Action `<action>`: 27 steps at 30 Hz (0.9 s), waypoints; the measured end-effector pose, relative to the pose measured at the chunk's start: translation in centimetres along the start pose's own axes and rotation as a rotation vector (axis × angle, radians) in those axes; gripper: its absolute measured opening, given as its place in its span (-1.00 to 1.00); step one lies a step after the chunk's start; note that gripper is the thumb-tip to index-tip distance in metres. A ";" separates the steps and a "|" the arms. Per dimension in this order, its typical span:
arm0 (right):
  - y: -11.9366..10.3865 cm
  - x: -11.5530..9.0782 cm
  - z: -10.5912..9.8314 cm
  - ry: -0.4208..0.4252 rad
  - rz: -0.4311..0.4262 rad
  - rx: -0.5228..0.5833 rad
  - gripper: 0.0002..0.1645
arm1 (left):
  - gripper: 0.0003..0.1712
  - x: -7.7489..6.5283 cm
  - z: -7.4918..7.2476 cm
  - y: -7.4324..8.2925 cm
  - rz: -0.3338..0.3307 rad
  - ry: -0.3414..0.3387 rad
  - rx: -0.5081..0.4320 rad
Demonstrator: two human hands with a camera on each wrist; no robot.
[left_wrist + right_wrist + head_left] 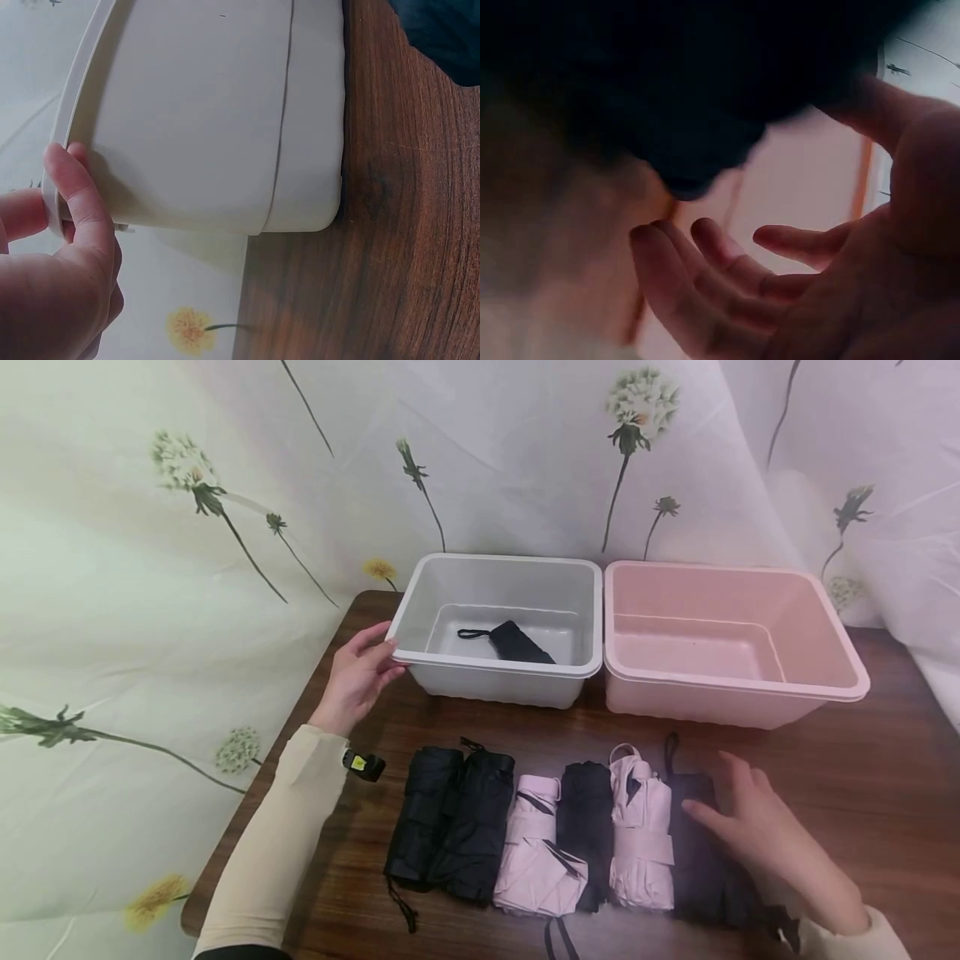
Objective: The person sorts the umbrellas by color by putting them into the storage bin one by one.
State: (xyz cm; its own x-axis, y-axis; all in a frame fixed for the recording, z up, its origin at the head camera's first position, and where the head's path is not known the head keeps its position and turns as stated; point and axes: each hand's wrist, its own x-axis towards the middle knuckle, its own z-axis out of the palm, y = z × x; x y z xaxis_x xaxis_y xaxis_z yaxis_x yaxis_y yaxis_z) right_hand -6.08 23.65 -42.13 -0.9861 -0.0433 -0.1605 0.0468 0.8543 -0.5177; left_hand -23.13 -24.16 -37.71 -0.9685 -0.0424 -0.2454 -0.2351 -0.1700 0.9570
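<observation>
The person's L hand [358,675] pinches the rim of the grey bin [495,685], while the R hand [776,831], fingers apart w/ nothing gripped, is by the rightmost black umbrella [693,856] on the table [892,793], where closing too wide cd snag the adj. pink umbrella [642,868].

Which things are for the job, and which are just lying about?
Seem part of the job:
left hand, pinching the gray bin
black item inside it
pink bin
right hand, near the rightmost black umbrella
other folded umbrellas, black and pink

Seem just there:
flowery cloth
wooden table
black wristband
</observation>
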 end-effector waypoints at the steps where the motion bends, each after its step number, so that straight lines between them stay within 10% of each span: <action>1: 0.1 -0.2 0.4 -0.011 0.006 -0.005 0.14 | -0.36 0.0 0.0 0.0 0.001 -0.001 0.002; 27: 0.4 -1.6 3.1 -0.128 0.066 0.007 0.38 | -0.40 -0.2 0.2 0.0 -0.006 0.031 0.023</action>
State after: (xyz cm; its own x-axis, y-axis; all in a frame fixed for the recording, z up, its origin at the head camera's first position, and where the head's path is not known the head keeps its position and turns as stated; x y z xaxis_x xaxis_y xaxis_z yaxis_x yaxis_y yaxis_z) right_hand -3.99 22.47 -44.73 -0.9523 -0.0532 -0.3004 0.1126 0.8539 -0.5082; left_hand -23.00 -23.99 -37.61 -0.9640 -0.0716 -0.2559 -0.2435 -0.1476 0.9586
